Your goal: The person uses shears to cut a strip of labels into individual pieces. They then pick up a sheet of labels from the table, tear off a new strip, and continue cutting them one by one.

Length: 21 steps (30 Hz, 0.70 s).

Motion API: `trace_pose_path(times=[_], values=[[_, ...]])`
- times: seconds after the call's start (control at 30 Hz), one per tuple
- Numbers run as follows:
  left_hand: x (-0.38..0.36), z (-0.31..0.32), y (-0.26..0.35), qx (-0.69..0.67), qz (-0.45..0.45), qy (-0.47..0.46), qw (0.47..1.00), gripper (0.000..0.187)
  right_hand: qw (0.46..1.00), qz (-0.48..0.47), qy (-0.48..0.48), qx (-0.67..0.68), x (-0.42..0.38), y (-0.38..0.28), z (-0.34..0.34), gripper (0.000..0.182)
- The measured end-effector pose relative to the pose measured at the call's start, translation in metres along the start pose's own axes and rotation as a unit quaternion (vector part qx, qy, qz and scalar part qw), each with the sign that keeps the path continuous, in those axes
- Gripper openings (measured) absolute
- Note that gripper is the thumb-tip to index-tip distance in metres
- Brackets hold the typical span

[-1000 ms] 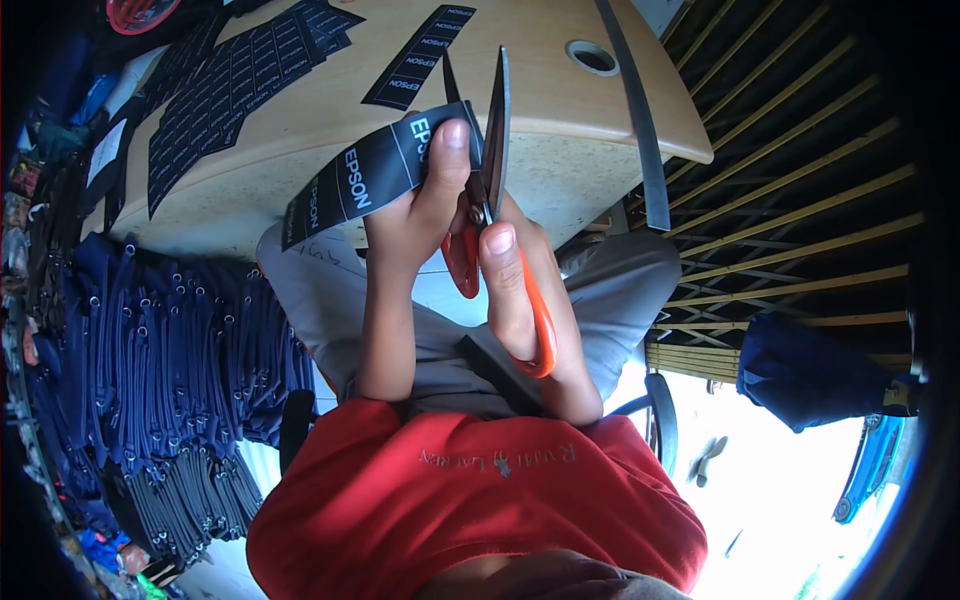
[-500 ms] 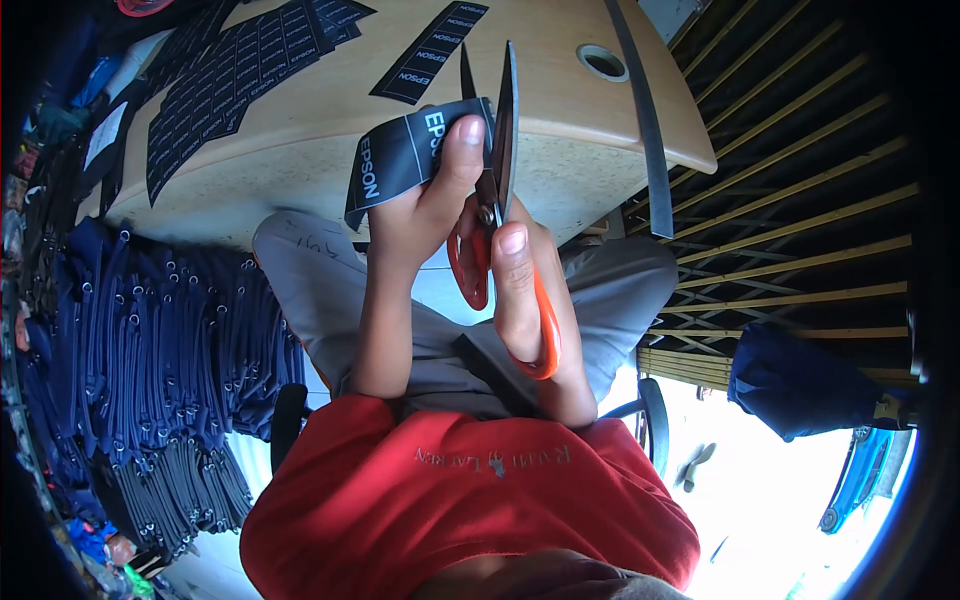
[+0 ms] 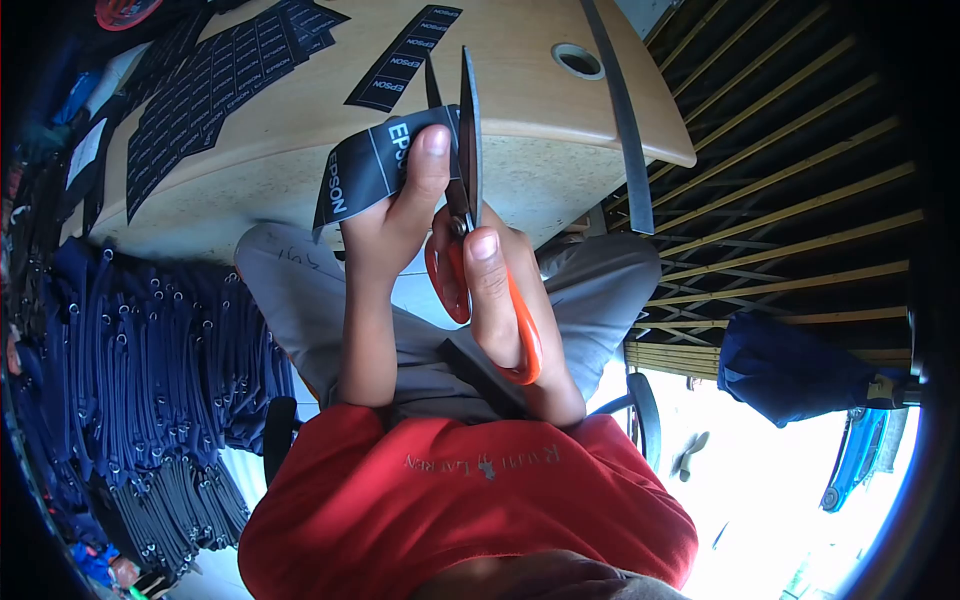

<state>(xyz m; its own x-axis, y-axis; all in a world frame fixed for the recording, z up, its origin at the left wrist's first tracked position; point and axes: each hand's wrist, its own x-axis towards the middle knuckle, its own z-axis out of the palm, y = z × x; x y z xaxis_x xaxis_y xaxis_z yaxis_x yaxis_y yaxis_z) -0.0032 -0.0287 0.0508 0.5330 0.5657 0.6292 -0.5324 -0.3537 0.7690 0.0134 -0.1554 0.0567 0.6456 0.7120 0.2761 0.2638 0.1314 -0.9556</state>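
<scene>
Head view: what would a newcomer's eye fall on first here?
Probably the orange-handled scissors near the centre, blades open and pointing away from the body, in the right grip. Next to them, the left grip holds a black strip with white EPSON lettering. After that, the bright red shirt fills the bottom centre, and dark blue fabric pieces with metal rings crowd the left.

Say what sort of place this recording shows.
Probably a small sewing or packing workshop: masses of dark blue straps with metal rings are bunched beside the table, EPSON label strips lie on it, and the right hand holds large scissors.
</scene>
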Motion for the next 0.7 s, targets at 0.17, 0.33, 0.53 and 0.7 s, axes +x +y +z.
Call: trace_pose_path(times=[0.17, 0.33, 0.53, 0.7], values=[[-0.0013, -0.0016, 0.0003, -0.007, 0.003, 0.008, 1.0, 0.021, 1.0, 0.01, -0.007, 0.006, -0.0003, -0.0009, -0.0004, 0.042], [-0.0011, -0.0016, -0.0004, -0.012, 0.002, -0.001, 1.0, 0.021, 0.999, 0.036, -0.02, -0.001, 0.0001, -0.0062, -0.003, 0.041], [-0.0022, -0.0024, -0.0014, -0.011, -0.011, 0.005, 1.0, 0.02, 1.0, 0.024, -0.004, 0.001, 0.0001, -0.0022, 0.0002, 0.044], [-0.0017, -0.0034, 0.0009, -0.011, -0.007, 0.002, 1.0, 0.019, 1.0, 0.019, 0.004, 0.0, -0.0009, -0.0026, 0.0016, 0.045]])
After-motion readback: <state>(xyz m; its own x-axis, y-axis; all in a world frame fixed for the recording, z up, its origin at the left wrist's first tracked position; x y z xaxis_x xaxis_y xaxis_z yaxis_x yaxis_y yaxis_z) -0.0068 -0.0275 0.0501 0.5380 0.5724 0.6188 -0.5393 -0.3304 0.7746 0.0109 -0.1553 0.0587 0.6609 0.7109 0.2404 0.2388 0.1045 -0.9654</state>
